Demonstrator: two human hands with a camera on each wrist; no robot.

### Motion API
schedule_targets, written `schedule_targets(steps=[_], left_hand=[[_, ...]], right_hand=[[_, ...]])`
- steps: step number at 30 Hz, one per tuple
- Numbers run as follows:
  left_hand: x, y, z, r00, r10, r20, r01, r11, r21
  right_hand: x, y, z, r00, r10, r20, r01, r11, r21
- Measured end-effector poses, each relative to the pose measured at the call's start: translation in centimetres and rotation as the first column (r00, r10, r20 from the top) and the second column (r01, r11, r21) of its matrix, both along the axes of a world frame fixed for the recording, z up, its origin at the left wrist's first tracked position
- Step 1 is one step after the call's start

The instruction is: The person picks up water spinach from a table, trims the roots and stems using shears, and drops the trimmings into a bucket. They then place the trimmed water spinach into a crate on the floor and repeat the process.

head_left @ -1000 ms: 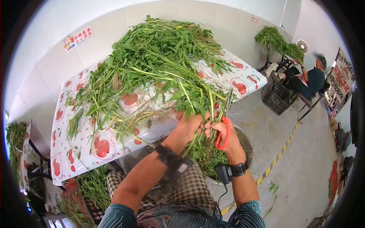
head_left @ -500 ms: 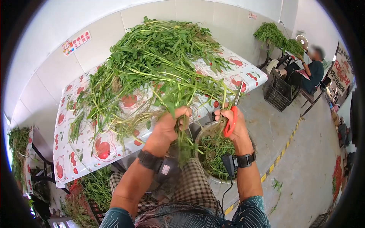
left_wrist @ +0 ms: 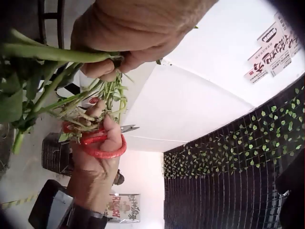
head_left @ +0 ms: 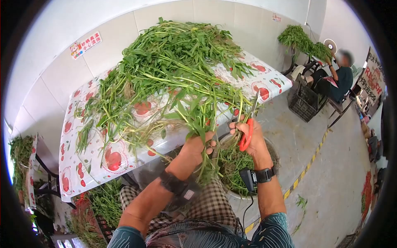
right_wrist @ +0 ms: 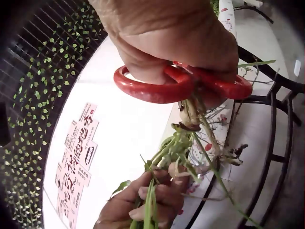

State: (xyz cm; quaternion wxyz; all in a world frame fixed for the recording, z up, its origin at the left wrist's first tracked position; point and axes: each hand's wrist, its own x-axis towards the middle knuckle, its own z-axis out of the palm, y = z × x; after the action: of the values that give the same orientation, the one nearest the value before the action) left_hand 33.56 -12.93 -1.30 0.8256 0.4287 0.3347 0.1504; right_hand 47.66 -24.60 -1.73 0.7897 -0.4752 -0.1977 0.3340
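Observation:
My left hand [head_left: 197, 149] grips a bunch of leafy green stems [head_left: 202, 118] near the table's front edge. Red-handled scissors [head_left: 247, 135] hang on my right hand [head_left: 254, 140], blades pointing up and away. In the right wrist view, pale root ends [right_wrist: 190, 114] stick out under the fingers of that hand, below the scissor handles. Cut stem ends [right_wrist: 178, 152] show at the left hand's fingertips. A large heap of the same greens [head_left: 173, 53] covers much of the tablecloth [head_left: 99, 165]. Below the right hand stands a round metal basin [head_left: 273, 159] with green trimmings [head_left: 237, 169] in it.
A second person [head_left: 341, 80] sits at the back right by another table piled with greens [head_left: 295, 37]. Beside them is a black crate [head_left: 304, 101]. More greens [head_left: 103, 202] lie low at the left. Yellow-black tape [head_left: 306, 165] crosses the floor.
The hands were together at the stems a second ago, then parted, the left going left and the right going right with the scissors. Since then the left hand has come back rightward with its bunch.

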Motion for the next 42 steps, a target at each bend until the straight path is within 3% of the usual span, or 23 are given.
schedule_targets(steps=[6,9,12,14,15,18,19,22,27,30,31,35,38,39,42], left_hand=[[1.0,0.5,-0.7,0.962,-0.119,0.245,0.156,0.978,-0.136],[0.5,1.3,0.9,0.955,-0.085,0.283,0.096,0.995,-0.025],[-0.4,4.0,3.9,0.871,-0.162,0.464,0.126,0.986,0.106],[-1.6,5.5,6.9,0.887,-0.075,0.455,0.035,0.995,0.096],[-2.1,6.0,8.0,0.892,-0.029,0.451,-0.014,0.996,0.092],[-3.1,7.0,9.3,0.861,0.050,0.507,-0.044,0.999,-0.023],[-3.6,7.3,9.3,0.852,0.031,0.522,-0.045,0.999,0.014],[-5.7,6.8,10.2,0.880,0.034,0.475,-0.024,0.999,-0.027],[-8.6,8.2,11.6,0.844,0.116,0.523,-0.163,0.986,0.044],[-11.4,10.2,12.2,0.859,0.072,0.508,-0.136,0.987,0.090],[-12.0,10.2,12.6,0.861,0.194,0.470,-0.278,0.953,0.117],[-15.0,11.9,13.8,0.830,0.135,0.541,-0.264,0.950,0.167],[-17.1,12.3,14.7,0.770,0.290,0.568,-0.445,0.882,0.153],[-17.9,12.9,14.8,0.789,0.167,0.591,-0.366,0.901,0.233],[-19.1,13.0,14.8,0.783,0.278,0.557,-0.466,0.855,0.228]], right_hand=[[0.6,-0.7,0.2,0.999,0.040,0.026,-0.039,0.999,-0.004],[1.9,-0.5,0.0,0.999,-0.007,0.048,0.009,0.999,-0.032],[4.5,0.8,-0.2,0.991,-0.060,0.117,0.065,0.997,-0.033],[6.1,1.9,-0.1,0.980,-0.066,0.189,0.070,0.997,-0.015],[6.3,2.8,0.4,0.988,-0.114,0.100,0.107,0.992,0.072],[7.1,5.0,1.8,0.985,-0.169,-0.026,0.171,0.978,0.123],[7.2,5.7,2.4,0.973,-0.229,-0.028,0.230,0.967,0.108],[8.7,7.7,2.8,0.970,-0.220,-0.103,0.230,0.968,0.101],[11.7,9.6,2.5,0.947,-0.276,-0.163,0.287,0.957,0.048],[12.2,9.8,3.4,0.948,-0.304,-0.094,0.305,0.952,-0.003],[12.6,10.2,3.2,0.944,-0.304,-0.126,0.312,0.948,0.053],[12.9,10.6,3.1,0.947,-0.304,-0.102,0.307,0.952,0.007],[14.0,11.3,2.7,0.942,-0.328,-0.075,0.329,0.944,0.009],[13.9,11.3,2.9,0.940,-0.338,-0.041,0.339,0.941,0.006],[13.9,11.5,3.4,0.931,-0.360,0.058,0.361,0.932,-0.004]])
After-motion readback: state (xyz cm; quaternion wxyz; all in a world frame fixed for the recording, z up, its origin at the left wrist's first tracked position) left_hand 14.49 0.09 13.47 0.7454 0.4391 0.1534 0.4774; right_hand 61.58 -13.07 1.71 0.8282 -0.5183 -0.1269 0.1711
